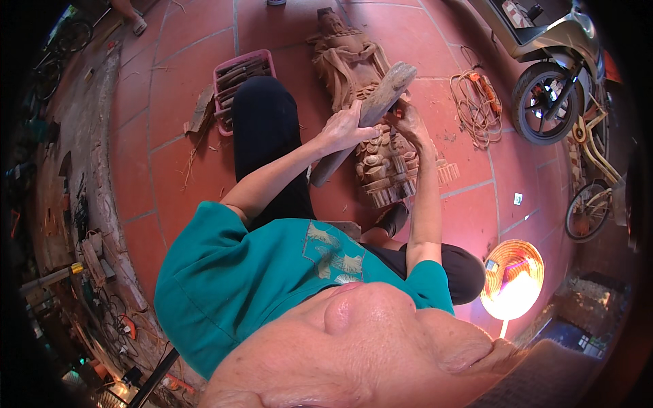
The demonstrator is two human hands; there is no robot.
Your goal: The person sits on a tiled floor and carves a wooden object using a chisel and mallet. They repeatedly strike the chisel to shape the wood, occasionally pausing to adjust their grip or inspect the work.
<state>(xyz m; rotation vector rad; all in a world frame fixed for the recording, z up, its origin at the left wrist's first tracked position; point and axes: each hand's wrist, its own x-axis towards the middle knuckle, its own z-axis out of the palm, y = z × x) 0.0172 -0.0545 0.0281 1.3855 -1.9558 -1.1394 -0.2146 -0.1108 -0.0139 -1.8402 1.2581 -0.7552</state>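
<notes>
A brown carved wooden figure (345, 60) lies on the floor tiles in front of me, its ornate lower part (381, 173) reaching toward my legs. My left hand (348, 128) is wrapped round the middle of a long, rough wooden club (389, 88), which slants across the carving. Just right of the club, over the carving, is my right hand (408, 124) with its fingers curled in. The club partly covers those fingertips, and what they hold, if anything, is hidden.
Left of the carving stands a pink basket (216, 95) filled with several long tools. An orange cable coil (476, 109) lies to the right, near a parked scooter (547, 102). A glowing lamp (513, 279) stands at the lower right. Clutter lines the left wall.
</notes>
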